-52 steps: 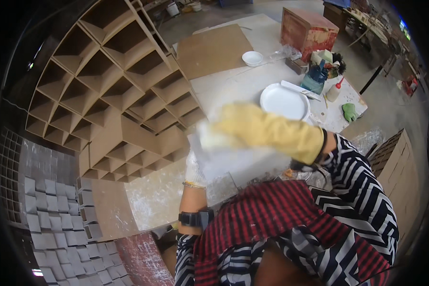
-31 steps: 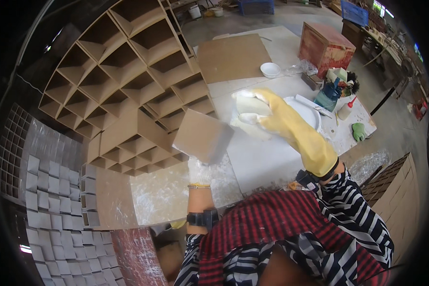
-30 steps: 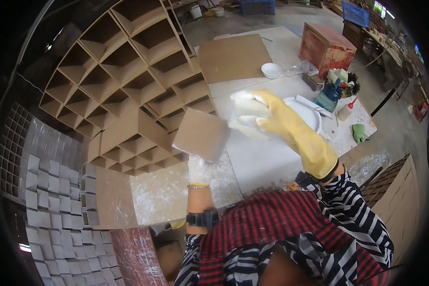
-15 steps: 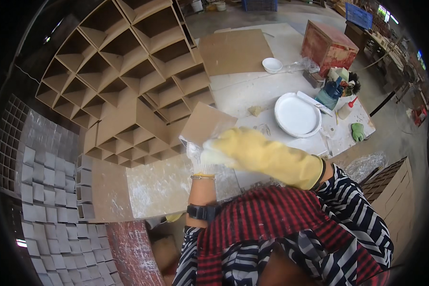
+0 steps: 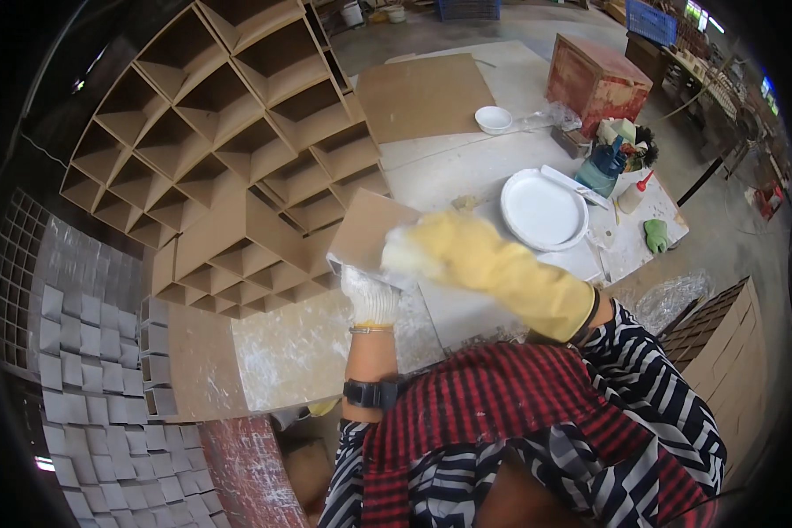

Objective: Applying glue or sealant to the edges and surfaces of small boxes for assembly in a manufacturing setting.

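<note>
Brown box (image 5: 368, 227) gripped near the centre of the view

The flat-faced, square-sided box sits just toward 11 o'clock of centre, tilted, its brown faces matte. The left hand (image 5: 370, 297), gloved in white ribbed knit, is clamped on the box at its 6 o'clock edge, the fingertips mostly hidden. The right hand (image 5: 453, 251), gloved in thick, creased yellow rubber, reaches in from 4 o'clock, its fingers closed around a white pad (image 5: 405, 255). The pad overlaps the box's 3 o'clock side; blur softens its outline, so I cannot tell exactly where it touches

Toward 10 o'clock stands a large lattice (image 5: 204, 216) of thin brown panels, forming deep square cells. Small grey boxes (image 5: 97, 378) in uneven rows fill 8 o'clock

A flat rectangular brown sheet (image 5: 427, 97) lies at 12 o'clock on the pale, stained tabletop (image 5: 431, 176). A round white bowl (image 5: 493, 121) is at 1 o'clock, near a scuffed red cube-shaped box (image 5: 598, 84). At 2 o'clock are a shallow, rounded white dish (image 5: 550, 247) and a translucent blue container (image 5: 600, 172); a crumpled green cloth (image 5: 656, 236) lies nearer 3 o'clock, above a heap of glossy, wrinkled clear plastic (image 5: 673, 304)
</note>
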Available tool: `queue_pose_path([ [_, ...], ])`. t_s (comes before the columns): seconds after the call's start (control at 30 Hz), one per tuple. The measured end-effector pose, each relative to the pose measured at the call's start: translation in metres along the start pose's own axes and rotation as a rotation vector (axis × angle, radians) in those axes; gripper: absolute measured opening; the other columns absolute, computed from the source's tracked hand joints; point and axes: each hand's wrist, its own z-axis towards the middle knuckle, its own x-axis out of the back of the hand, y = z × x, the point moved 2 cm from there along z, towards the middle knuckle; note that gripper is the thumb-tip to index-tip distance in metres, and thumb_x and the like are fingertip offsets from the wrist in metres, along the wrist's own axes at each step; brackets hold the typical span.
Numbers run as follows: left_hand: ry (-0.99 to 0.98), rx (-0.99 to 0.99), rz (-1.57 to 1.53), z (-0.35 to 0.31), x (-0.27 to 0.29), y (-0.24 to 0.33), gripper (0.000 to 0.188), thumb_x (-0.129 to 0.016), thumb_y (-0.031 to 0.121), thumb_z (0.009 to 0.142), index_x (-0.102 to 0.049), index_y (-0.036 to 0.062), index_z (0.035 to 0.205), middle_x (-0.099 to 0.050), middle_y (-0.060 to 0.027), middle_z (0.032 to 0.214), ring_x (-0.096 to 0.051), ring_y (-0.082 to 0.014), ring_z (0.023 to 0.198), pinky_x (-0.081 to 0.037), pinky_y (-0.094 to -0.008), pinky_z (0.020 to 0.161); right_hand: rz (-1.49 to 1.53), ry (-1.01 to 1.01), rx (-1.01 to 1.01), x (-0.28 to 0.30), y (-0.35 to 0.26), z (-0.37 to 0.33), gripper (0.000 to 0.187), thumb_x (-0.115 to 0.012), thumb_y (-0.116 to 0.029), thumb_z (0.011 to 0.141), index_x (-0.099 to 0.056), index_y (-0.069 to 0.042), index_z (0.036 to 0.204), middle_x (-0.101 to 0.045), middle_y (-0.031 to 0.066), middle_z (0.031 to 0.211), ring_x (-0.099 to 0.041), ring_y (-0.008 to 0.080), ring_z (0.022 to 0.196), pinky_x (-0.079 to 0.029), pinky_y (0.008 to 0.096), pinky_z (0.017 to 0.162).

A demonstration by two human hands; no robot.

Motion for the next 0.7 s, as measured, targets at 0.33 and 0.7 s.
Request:
queue_pose_path([
  [0.33, 0.331, 0.344, -0.746, -0.017, -0.034, 0.089, 0.05, -0.035, 0.04, 0.098, -0.045, 0.0019, 0.129, -0.05, -0.0137, 0.127, -0.051, -0.0302, 0.113, -0.046, -0.0432, 0.094, 0.162, 0.27, 0.031, 0.024, 0.039, -0.005, 0.05, -0.072, -0.009, 0.068, -0.058, -0.01, 0.116, -0.058, 0.0159, 0.111, -0.052, 0.0331, 0.107, -0.042, 0.0403, 0.093],
  [0.7, 0.264, 0.422, -0.621, -0.024, -0.032, 0.07, 0.057, -0.038, 0.05, 0.096, -0.048, 0.0037, 0.127, -0.055, -0.0124, 0.122, -0.055, -0.0274, 0.108, -0.048, -0.0399, 0.092, 0.113, 0.146, -0.081, 0.054, 0.027, 0.053, 0.039, -0.069, -0.015, 0.075, -0.059, -0.014, 0.112, -0.058, 0.0134, 0.11, -0.054, 0.0327, 0.106, -0.046, 0.04, 0.088],
])
